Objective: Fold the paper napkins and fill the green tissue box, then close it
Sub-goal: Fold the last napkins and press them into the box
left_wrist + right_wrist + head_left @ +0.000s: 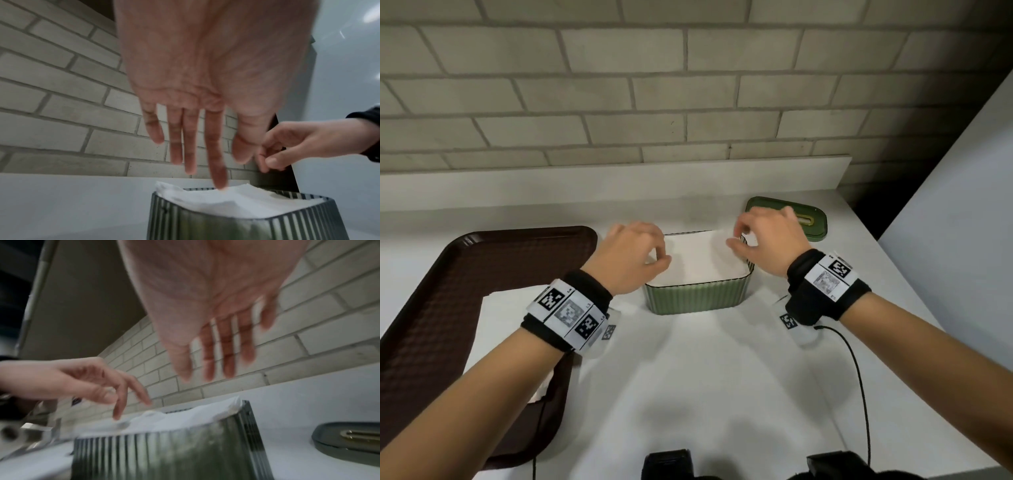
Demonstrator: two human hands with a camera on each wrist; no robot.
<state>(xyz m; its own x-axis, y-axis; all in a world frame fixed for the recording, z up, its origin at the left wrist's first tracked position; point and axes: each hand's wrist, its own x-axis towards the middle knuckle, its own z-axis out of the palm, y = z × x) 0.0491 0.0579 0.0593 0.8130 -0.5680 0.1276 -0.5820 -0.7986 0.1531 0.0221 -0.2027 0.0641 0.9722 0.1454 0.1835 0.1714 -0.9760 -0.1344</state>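
The white table (722, 377) carries a brown tray (448, 291) along its left edge, with loose napkins (503, 329) lying on it. Mid-table stands the green tissue box (698, 298), filled to the rim with a folded napkin stack (702, 260). The lid (811, 216) lies toward the back right edge, its long axis roughly matching the box's. The right hand (767, 240), its grip released and empty, is nearest the lid, just in front of it. The left hand (630, 257) hovers, grip also released, one fingertip (221, 183) about touching the stack.

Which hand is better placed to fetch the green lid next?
The right hand, probably: the green slotted lid lies just beyond it on the counter, while the left hand hovers at the ribbed green box's far side.
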